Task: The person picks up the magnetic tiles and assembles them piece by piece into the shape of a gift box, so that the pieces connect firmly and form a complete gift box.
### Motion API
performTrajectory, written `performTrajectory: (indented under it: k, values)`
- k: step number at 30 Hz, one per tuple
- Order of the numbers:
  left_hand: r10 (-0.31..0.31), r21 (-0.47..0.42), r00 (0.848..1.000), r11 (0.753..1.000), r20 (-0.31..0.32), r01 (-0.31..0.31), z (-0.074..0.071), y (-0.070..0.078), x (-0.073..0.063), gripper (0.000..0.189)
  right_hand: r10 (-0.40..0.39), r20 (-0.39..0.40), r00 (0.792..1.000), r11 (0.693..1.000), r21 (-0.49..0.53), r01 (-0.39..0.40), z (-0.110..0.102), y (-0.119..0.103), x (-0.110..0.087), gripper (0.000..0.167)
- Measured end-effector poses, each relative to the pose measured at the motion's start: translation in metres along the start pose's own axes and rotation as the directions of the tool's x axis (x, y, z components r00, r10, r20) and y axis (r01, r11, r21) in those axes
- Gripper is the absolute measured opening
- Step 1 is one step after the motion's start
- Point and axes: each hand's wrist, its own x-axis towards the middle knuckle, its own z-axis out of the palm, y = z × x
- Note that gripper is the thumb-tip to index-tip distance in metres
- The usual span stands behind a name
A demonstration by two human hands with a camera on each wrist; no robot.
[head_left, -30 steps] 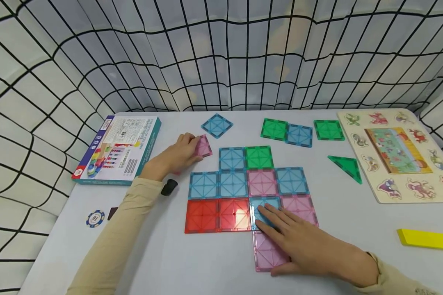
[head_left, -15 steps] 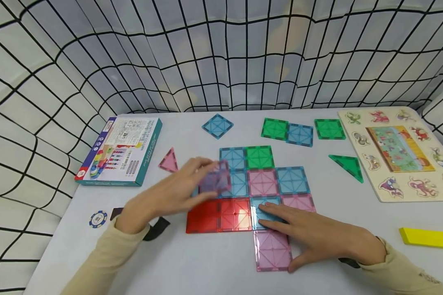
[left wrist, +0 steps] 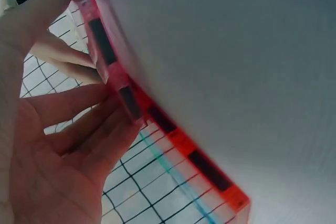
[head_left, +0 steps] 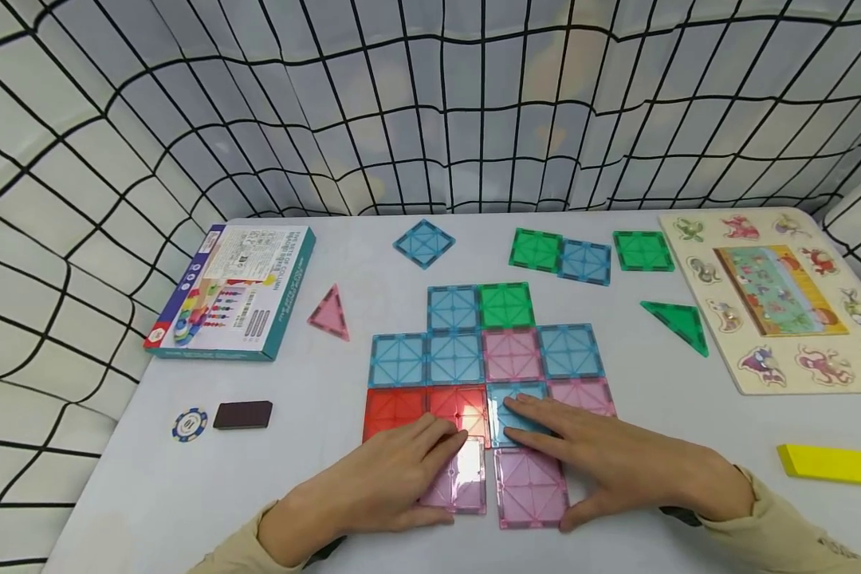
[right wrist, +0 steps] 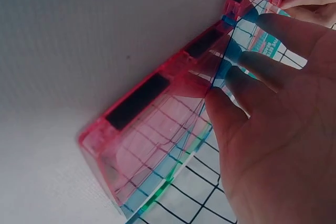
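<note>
Left hand (head_left: pixel 380 478): the forearm enters from the lower left of the head view, its sleeve (head_left: pixel 240 550) ending at the wrist. The hand is low over the table (head_left: pixel 165 510), back upward, pointing forward and inward. Its fingers bend over the far side of a pink tile (head_left: pixel 462 482), and its thumb lies along the near side. The grip is closed on this tile by its edges; the left wrist view shows the thumb at one end and the fingertips at the other.

Pink tile position: directly on the near side of the right-hand red tile (head_left: pixel 458 406) of the pair, about flat on the table. A narrow gap separates it from a second pink tile (head_left: pixel 531 494) to its right. Exact contact with the red tile cannot be confirmed, since the fingers cover part of the joint.

Right hand (head_left: pixel 617 470): the forearm enters from the lower right. The palm faces down and the fingers extend to the left, slightly apart. The hand grips nothing; its fingertips rest on a blue tile (head_left: pixel 502 418) set between the red tile and a tile at its right. The thumb is spread away from the fingers, its tip by the near right corner of the second pink tile.
</note>
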Motion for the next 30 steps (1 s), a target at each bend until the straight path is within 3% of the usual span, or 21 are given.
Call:
performTrajectory:
  k: [11, 16, 18, 20, 24, 26, 30]
  values:
    - [0.066, -0.044, 0.998, 0.997, -0.002, -0.066, 0.000, 0.002, 0.008, 0.072, 0.022, 0.001, 1.000, 1.000, -0.010, -0.022, 0.003, -0.003, -0.001, 0.100]
    - [0.097, -0.033, 0.994, 0.995, -0.060, -0.099, 0.002, 0.006, 0.008, 0.064, 0.019, -0.009, 1.000, 1.000, -0.004, -0.019, 0.004, -0.003, -0.001, 0.100]
    - [0.046, -0.031, 0.998, 0.998, -0.036, -0.047, 0.002, 0.008, 0.006, 0.072, 0.021, -0.004, 1.000, 1.000, 0.001, -0.021, 0.004, -0.003, -0.001, 0.100]
    - [-0.039, -0.062, 0.998, 0.997, 0.045, 0.042, 0.001, 0.009, 0.004, 0.084, 0.030, 0.005, 1.000, 1.000, 0.004, -0.030, 0.003, -0.004, -0.001, 0.100]
    - [-0.176, -0.142, 0.959, 0.967, 0.221, 0.210, -0.002, 0.006, 0.003, 0.101, 0.044, 0.019, 0.999, 0.999, 0.001, -0.044, 0.002, -0.005, 0.000, 0.101]
    - [-0.196, -0.174, 0.946, 0.954, 0.258, 0.245, -0.002, 0.002, 0.003, 0.104, 0.042, 0.019, 0.999, 0.999, -0.012, -0.042, 0.002, -0.006, 0.001, 0.100]
    - [-0.197, -0.209, 0.942, 0.944, 0.272, 0.257, -0.002, -0.005, 0.005, 0.103, 0.028, 0.008, 1.000, 0.999, -0.047, -0.028, 0.001, -0.004, 0.006, 0.099]
